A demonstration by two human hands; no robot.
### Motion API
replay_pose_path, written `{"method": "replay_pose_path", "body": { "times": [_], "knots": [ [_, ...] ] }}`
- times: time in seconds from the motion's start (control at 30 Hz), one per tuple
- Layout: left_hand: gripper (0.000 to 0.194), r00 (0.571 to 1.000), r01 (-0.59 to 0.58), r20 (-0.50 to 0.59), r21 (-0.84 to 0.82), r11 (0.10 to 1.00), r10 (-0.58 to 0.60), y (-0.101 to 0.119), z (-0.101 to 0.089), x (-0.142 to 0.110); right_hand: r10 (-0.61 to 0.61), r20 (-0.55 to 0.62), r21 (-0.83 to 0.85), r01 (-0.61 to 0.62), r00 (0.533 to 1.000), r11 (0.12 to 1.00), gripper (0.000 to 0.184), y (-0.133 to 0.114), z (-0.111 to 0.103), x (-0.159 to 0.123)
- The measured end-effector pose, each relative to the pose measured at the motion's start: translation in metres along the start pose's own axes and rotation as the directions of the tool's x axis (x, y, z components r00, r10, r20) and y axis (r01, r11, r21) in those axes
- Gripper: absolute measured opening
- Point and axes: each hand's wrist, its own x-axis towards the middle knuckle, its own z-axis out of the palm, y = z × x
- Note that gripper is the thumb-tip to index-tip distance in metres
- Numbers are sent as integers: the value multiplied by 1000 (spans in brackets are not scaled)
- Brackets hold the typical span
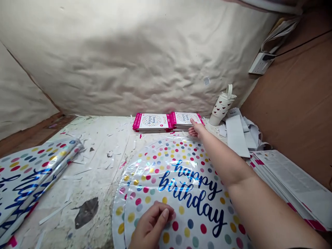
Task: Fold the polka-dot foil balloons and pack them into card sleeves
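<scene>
My right hand (196,130) is stretched forward to the right stack of packets (185,118), white and pink cards with a dotted round print. Its thumb lies at the top packet's front corner, and the fingers are apart from the thumb, just in front of the stack. Nearer to me, my left hand (153,223) hovers over or rests on flat round foil balloons (192,214), its fingers curled with nothing visible in them. These balloons are white with coloured dots and blue "happy birthday" lettering, and at least two overlap.
Another packet stack (153,121) adjoins on the left. Folded dotted foil balloons (33,173) lie at far left. A white tumbler with hearts (222,108), paper strips (237,133) and a pile of printed cards (293,183) line the right side. Scraps litter the worn table (101,176).
</scene>
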Motion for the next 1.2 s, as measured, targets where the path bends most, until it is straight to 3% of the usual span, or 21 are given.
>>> {"method": "replay_pose_path", "body": {
  "times": [0.07,0.13,0.2,0.23,0.27,0.33,0.4,0.43,0.5,0.57,0.6,0.67,0.73,0.8,0.9,0.97,1.07,1.13,1.2],
  "knots": [
    [32,1000,-14,16,64,998,13,3,-2,0,-24,8,-164,25,1000,986,42,3,-3,4],
    [28,998,-56,48,176,983,48,5,-4,0,-84,43,-301,93,996,949,36,0,-6,5],
    [21,981,-180,128,325,929,145,5,-2,0,-149,102,-400,178,983,899,26,-6,-9,3],
    [18,953,-289,208,392,874,222,4,1,0,-176,132,-439,217,976,872,23,-9,-10,0],
    [18,901,-420,307,439,795,306,2,5,-1,-198,159,-473,251,967,845,24,-12,-11,-6],
    [19,734,-673,517,469,572,440,-2,17,-6,-230,209,-529,308,951,791,29,-12,-15,-24],
    [18,575,-818,668,471,330,472,-4,32,-16,-249,265,-563,360,931,744,32,-5,-24,-54],
    [17,526,-849,716,478,227,459,-3,39,-23,-251,299,-569,383,921,728,33,2,-30,-73],
    [19,475,-871,786,483,87,395,-1,50,-40,-252,394,-561,449,884,696,34,20,-47,-118],
    [19,488,-868,822,492,65,293,4,55,-56,-263,529,-515,551,807,656,36,42,-66,-170],
    [17,518,-854,822,510,101,235,7,56,-61,-269,601,-471,605,753,642,35,54,-74,-196],
    [14,626,-771,770,586,251,123,12,55,-65,-280,706,-363,672,650,646,29,76,-84,-247],
    [10,764,-583,644,670,460,31,17,51,-59,-278,788,-241,691,549,681,28,94,-82,-289],
    [11,844,-342,526,673,655,-100,25,47,-46,-278,816,-200,698,508,688,38,108,-72,-319],
    [18,809,-121,524,592,797,-266,40,45,-26,-283,760,-306,706,585,638,45,118,-48,-338],
    [18,808,-136,531,592,795,-257,50,47,-19,-306,706,-374,703,639,604,29,120,-35,-337],
    [9,873,-288,465,734,614,-147,61,38,-25,-357,637,-376,679,683,630,20,123,-26,-327],
    [15,896,-347,431,828,440,-105,63,15,-34,-373,593,-312,630,714,711,20,127,-27,-321],
    [22,921,-331,380,879,342,-86,60,-20,-45,-360,547,-218,544,756,810,21,132,-30,-318]
  ]
}}
